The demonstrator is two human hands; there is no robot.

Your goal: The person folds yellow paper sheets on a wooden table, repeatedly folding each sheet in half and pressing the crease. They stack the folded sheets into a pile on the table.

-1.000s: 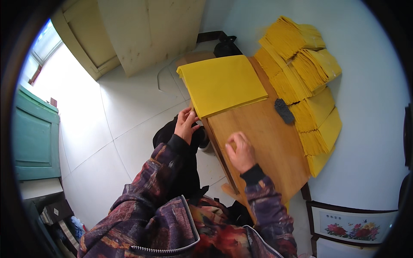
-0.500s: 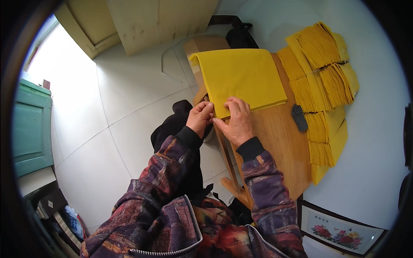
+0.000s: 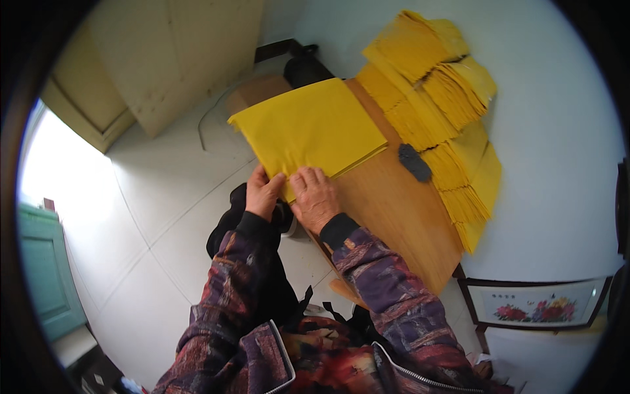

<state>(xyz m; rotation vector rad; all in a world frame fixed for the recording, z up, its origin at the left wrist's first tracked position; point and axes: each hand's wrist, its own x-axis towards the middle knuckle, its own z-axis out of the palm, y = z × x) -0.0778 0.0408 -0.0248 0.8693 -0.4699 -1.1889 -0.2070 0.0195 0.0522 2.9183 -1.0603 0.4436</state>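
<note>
Yellow sheets (image 3: 315,125) are lying on the table (image 3: 400,223), long axis slanting up rightward; the left hand (image 3: 262,195) is pinching their edge; the right hand (image 3: 316,200) is partly hiding a corner, its grip unclear.

Near edge of yellow sheets (image 3: 315,125) partly hidden.
Right hand (image 3: 316,200) covers some; lower fingers of left hand (image 3: 262,196) obscured (grip unreadable). Green panelled door (image 3: 44,269), left, cut off; lettering on framed picture (image 3: 538,306), right, too small.
</note>
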